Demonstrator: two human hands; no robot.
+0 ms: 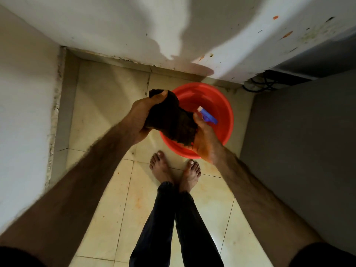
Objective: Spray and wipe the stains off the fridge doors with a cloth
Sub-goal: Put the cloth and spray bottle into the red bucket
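I hold a dark, fuzzy cloth [171, 120] in both hands, just above the near left edge of a round red plastic tub [217, 97]. My left hand [143, 116] grips the far end of the cloth, with the thumb curled over the top. My right hand [204, 137] grips the near end, with the fingers wrapped round it. The cloth is stretched and bunched between them.

A blue spray bottle with a white tip [208, 116] lies inside the tub, just to the right of my right hand. I am not holding it.

The tub sits on the pale tiled floor [107, 105], just in front of my bare feet [175, 170]. Past it, on the far right, is the white fridge door [240, 39]. It has orange and dark spots [287, 34] on it.

I think I am getting the cloth ready, maybe wringing or folding it. Next I think I need one hand free. That hand should pick up the spray bottle. Then I have to look up at the spots, spray them, and rub them with the cloth.
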